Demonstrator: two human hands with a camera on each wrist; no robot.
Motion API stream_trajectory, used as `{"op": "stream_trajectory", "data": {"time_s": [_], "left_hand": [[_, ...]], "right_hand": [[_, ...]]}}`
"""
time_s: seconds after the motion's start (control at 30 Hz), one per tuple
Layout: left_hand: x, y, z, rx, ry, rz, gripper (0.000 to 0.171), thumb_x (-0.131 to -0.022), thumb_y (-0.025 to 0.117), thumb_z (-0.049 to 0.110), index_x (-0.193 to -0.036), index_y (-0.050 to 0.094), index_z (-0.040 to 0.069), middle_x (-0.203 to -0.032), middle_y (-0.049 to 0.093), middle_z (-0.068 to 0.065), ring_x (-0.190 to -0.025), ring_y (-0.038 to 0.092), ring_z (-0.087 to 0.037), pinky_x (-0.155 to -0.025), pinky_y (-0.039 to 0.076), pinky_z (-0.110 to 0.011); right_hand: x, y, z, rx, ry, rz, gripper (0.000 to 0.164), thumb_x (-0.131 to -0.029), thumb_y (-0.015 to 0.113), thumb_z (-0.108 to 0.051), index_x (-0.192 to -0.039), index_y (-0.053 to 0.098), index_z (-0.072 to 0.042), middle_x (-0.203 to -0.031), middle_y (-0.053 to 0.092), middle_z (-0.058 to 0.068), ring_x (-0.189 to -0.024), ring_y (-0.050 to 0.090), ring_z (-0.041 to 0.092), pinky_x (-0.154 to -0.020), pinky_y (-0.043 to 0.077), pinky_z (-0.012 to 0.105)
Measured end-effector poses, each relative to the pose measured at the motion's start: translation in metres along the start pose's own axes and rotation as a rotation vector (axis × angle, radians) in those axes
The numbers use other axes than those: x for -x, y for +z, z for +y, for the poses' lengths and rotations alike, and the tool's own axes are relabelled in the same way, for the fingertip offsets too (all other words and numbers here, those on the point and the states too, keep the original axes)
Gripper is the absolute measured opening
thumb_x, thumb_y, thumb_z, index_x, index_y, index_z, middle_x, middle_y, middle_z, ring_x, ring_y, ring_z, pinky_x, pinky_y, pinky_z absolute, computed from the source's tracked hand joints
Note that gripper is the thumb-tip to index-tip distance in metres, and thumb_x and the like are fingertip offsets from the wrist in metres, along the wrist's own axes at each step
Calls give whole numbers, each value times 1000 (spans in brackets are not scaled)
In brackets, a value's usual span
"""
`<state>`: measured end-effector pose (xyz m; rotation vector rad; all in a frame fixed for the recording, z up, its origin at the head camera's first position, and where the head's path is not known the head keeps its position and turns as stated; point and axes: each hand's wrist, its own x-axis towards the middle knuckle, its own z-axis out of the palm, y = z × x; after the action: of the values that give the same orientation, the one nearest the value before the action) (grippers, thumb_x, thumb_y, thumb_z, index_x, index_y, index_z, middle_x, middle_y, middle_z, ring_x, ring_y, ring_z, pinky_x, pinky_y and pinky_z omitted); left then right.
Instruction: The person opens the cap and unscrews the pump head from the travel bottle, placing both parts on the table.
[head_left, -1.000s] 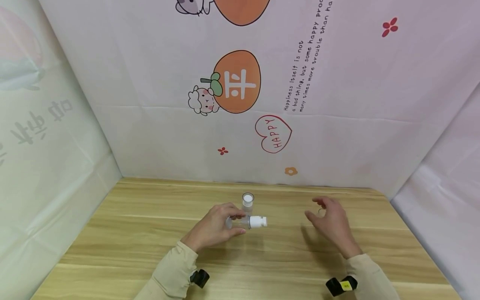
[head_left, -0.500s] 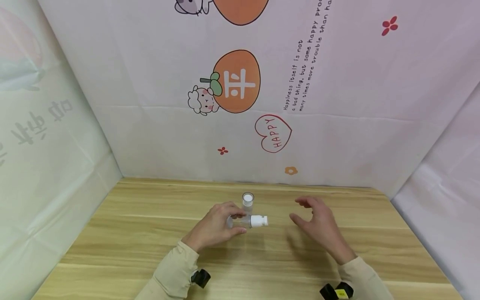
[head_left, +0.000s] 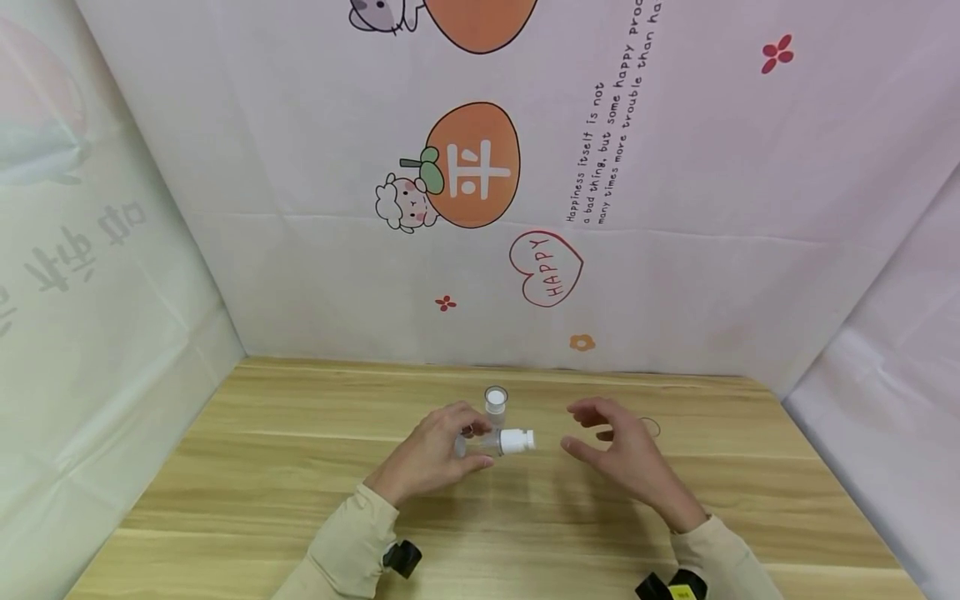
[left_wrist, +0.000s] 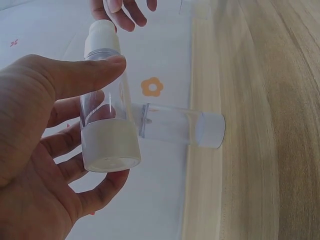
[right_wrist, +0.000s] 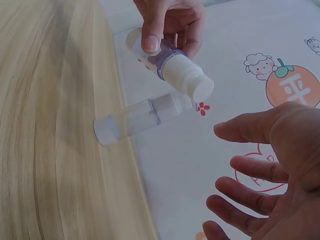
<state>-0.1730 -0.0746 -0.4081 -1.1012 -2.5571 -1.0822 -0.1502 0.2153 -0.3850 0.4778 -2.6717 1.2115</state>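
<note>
My left hand holds a clear pump bottle on its side above the table, thumb on one side and fingers on the other. Its white pump head, uncapped, points right, and its white base shows in the left wrist view. Behind it a second clear bottle stands upright on the table, its white top under a clear cover. My right hand is apart from the pump head, to its right, fingers loosely bent and holding nothing. A clear round cap stands just behind that hand, partly hidden.
The wood-grain table reaches back to a printed white cloth hung like a wall. More cloth hangs at the left and right sides. A black wrist camera sits at the left sleeve.
My right hand has moved left, away from the clear cap and toward the pump bottle, uncovering part of the cap. The left hand and its bottle have stayed nearly still.
</note>
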Motion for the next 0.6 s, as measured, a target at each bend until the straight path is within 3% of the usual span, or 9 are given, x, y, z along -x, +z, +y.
{"op": "stream_trajectory", "data": {"time_s": [0.33, 0.6], "left_hand": [[0, 0, 2, 0, -6, 9, 33, -83, 85, 12, -109, 68, 2, -104, 67, -7, -92, 65, -26, -82, 54, -33], [-1, 1, 3, -9, -19, 18, 33, -83, 86, 13, -108, 67, 7, -103, 65, -1, -93, 64, -25, -82, 54, -33]], "right_hand": [[1, 4, -2, -144, -3, -145, 44, -88, 81, -19, -127, 63, -7, -115, 66, 7, -106, 63, 30, -88, 53, 52], [0, 8, -8, -203, -15, -206, 47, -89, 80, -21, -129, 60, -6, -113, 65, 9, -104, 63, 26, -86, 54, 50]]}}
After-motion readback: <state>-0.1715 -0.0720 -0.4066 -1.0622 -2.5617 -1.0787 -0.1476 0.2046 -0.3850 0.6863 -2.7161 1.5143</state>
